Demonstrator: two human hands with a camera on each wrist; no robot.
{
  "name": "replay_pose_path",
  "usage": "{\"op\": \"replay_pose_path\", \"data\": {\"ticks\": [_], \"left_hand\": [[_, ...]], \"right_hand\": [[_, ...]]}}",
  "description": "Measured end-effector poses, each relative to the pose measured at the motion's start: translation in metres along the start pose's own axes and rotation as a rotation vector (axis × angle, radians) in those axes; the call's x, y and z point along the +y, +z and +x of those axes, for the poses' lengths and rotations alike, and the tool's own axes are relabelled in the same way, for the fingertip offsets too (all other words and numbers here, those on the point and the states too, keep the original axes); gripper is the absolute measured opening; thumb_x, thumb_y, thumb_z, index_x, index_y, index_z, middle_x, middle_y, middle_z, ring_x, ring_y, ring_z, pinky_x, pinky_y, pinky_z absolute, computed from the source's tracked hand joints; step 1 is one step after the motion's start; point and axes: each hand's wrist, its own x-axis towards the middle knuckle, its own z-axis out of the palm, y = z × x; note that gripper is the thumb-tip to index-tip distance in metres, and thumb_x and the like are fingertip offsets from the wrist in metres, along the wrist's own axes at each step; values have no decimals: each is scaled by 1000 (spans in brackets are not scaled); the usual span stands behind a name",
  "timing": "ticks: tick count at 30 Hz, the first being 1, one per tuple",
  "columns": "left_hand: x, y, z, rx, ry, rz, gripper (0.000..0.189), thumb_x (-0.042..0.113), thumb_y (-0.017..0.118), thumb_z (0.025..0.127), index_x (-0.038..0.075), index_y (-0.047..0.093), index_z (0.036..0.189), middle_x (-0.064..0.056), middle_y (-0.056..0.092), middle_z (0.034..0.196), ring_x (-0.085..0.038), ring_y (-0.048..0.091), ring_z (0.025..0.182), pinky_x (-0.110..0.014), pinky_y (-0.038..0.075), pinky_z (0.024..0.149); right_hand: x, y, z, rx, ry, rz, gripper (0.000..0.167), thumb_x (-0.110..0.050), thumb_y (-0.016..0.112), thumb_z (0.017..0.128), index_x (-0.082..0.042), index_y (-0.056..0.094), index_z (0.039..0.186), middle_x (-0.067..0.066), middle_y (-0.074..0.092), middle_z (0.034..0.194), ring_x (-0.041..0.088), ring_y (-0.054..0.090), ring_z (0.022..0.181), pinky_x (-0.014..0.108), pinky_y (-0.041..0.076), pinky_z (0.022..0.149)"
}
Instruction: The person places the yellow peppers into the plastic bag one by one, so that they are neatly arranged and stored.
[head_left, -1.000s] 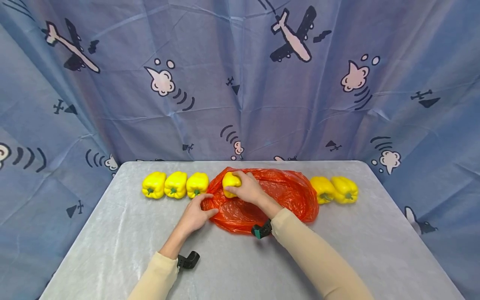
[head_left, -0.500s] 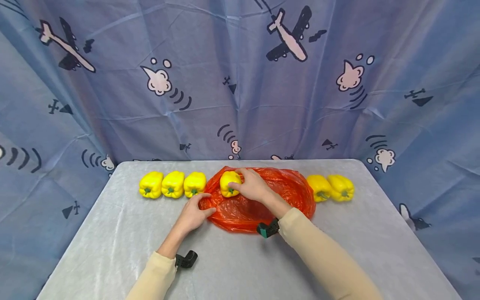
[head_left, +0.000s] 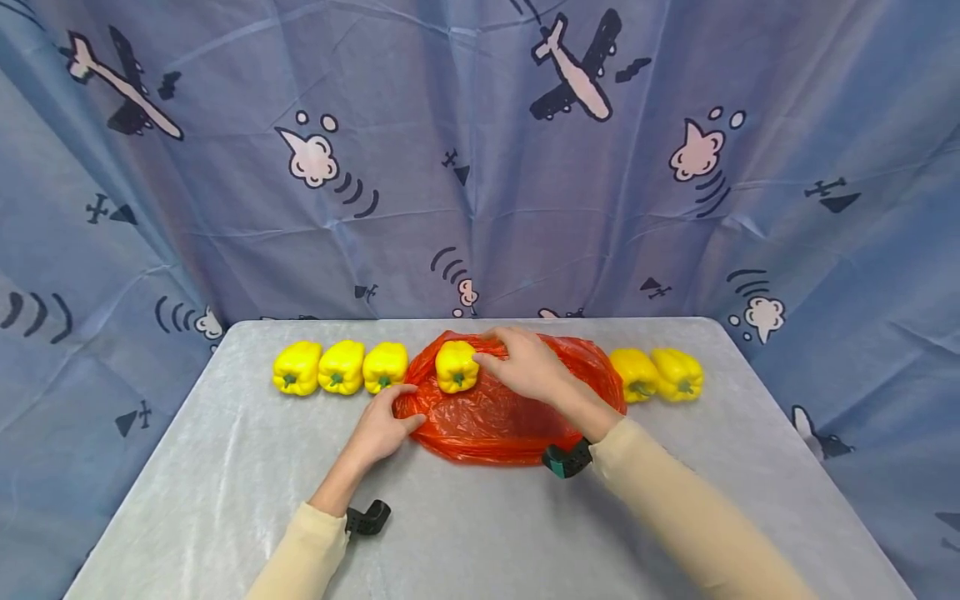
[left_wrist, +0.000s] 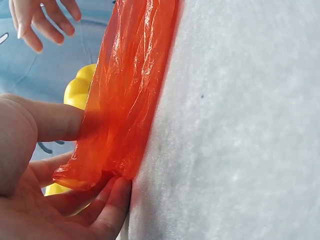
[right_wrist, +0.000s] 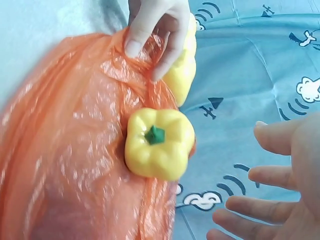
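Note:
A red plastic bag (head_left: 480, 425) lies spread open in the middle of the table. One yellow bell pepper (head_left: 457, 367) sits in its left part, its green stem (right_wrist: 155, 134) facing the person. My left hand (head_left: 381, 427) grips the bag's left end; in the left wrist view the thumb passes behind the thin plastic and the fingers (left_wrist: 117, 202) curl under it. Just right of the pepper is my right hand (head_left: 528, 367), over the bag. In the right wrist view its fingers (right_wrist: 262, 207) are spread and apart from the pepper, holding nothing.
Left of the bag stand three yellow bell peppers (head_left: 342, 367) in a row. Two more yellow bell peppers (head_left: 678, 373) stand at its right end. The table (head_left: 480, 533) has a whitish cover, and a blue patterned curtain (head_left: 390, 125) hangs behind it.
My right hand has let go of the yellow bell pepper and moved right, leaving it in the bag's left part. My left hand stays at the bag's left end.

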Motion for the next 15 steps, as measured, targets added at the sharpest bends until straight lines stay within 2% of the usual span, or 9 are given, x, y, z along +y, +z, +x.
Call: {"op": "replay_pose_path", "data": {"ticks": [10,15], "left_hand": [[0,-1,-1,-2,15,6,50,11,76,89,5,60,136,-22,53,144,-40,45,137,-57,34,113],[0,-1,0,-3,16,6,51,11,76,88,6,60,136,-22,53,144,-40,45,137,-57,34,113]], "right_hand": [[16,-20,-15,63,-34,-13,52,-40,64,99,-6,61,138,13,60,139,35,54,130,54,43,108],[28,-30,-22,97,-13,-4,49,-39,64,100,-6,62,137,16,54,148,37,38,145,58,33,115]]}}
